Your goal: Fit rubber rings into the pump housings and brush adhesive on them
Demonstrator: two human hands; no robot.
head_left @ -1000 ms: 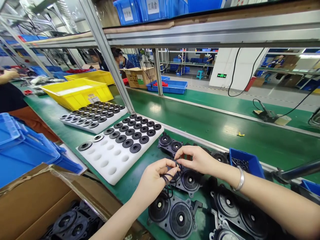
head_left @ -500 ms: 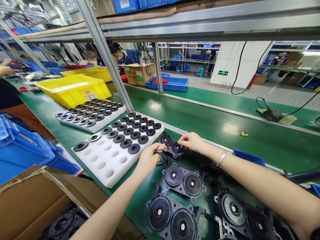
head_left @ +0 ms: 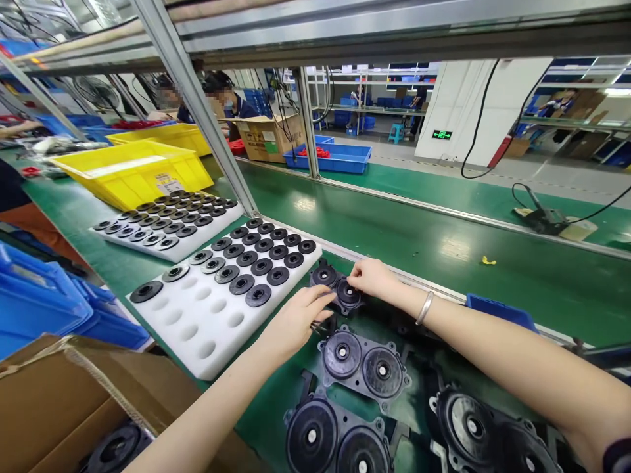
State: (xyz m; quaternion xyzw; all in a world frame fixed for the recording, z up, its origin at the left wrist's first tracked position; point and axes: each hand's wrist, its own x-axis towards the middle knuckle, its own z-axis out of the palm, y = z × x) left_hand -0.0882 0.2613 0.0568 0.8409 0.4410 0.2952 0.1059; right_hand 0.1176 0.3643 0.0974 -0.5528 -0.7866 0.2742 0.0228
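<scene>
Left hand (head_left: 293, 323), rings (head_left: 320, 326) loosely pinched, half hidden, now stretches fingers to far black part (head_left: 325, 276). My right hand (head_left: 374, 279) stays there, fingertips bunched; can't tell whether holding anything. Green bench (head_left: 266, 408) below, metal shelf (head_left: 394, 33) overhead.

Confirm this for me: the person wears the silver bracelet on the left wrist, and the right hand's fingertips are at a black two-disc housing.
Wrong wrist: the head view shows the silver bracelet on the arm of the right hand. The rest stands: that hand's fingertips are at a black two-disc housing.
</scene>
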